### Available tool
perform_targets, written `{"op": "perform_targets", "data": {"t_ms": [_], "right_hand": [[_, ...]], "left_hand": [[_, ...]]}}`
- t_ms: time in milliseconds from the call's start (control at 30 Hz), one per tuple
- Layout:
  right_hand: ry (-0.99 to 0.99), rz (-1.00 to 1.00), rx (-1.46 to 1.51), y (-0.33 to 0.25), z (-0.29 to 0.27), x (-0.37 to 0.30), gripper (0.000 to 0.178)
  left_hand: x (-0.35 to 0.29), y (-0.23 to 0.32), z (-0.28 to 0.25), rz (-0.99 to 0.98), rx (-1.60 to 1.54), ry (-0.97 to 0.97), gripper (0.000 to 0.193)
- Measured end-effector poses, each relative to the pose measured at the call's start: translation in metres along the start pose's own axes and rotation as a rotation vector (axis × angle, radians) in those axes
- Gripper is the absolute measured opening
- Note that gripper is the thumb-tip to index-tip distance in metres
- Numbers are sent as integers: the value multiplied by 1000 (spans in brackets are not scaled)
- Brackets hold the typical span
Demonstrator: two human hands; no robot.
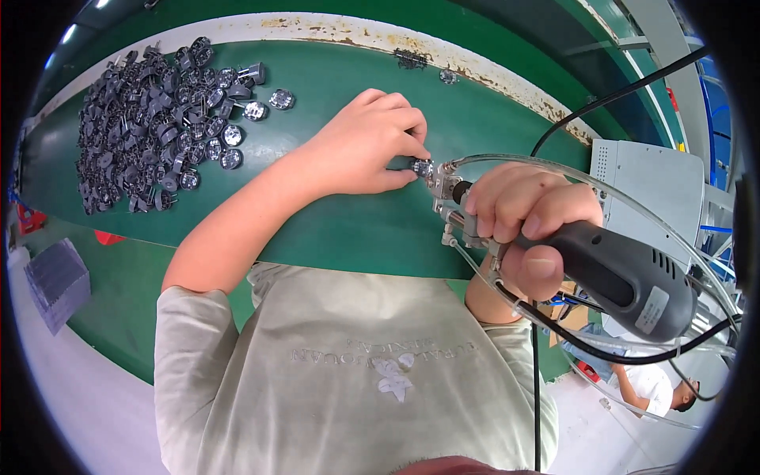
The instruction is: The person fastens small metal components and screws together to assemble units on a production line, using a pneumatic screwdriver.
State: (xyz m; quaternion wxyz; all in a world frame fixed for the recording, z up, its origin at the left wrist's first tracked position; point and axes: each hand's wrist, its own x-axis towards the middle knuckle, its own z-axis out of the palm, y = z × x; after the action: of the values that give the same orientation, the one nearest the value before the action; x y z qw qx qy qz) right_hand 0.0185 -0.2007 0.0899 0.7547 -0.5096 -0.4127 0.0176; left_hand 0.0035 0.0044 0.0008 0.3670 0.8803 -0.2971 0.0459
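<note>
In the head view, right of the pile of dark parts (150,127), the left hand (372,142) pinches one small part (423,168) between its fingers against a power tool (617,269); the right hand (538,206) wraps its fingers around this. One seems underway; many perhaps remain.

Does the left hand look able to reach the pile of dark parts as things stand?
Probably yes: mostly open green tabletop lies between the left hand and the pile. It is pinching a small part at the tip of the tool, which may hinder grasping.
</note>
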Motion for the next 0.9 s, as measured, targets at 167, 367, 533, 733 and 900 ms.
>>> {"op": "perform_targets", "data": {"t_ms": [167, 367, 533, 733, 900], "right_hand": [[-28, 91, -332, -8, 13, 5, 24], [-67, 111, -190, -14, -2, 6, 32], [135, -186, 85, -51, -17, 1, 45], [108, -145, 4, -20, -13, 1, 44], [137, -59, -8, -13, -21, -6, 39]], "left_hand": [[4, 7, -5, 33, 28, -31, 26], [0, 13, -2, 28, 46, -39, 19], [23, -17, -35, -107, -74, -20, 22], [83, -134, -59, -467, 447, 332, 32], [68, -99, -54, -198, 563, 580, 39]]}}
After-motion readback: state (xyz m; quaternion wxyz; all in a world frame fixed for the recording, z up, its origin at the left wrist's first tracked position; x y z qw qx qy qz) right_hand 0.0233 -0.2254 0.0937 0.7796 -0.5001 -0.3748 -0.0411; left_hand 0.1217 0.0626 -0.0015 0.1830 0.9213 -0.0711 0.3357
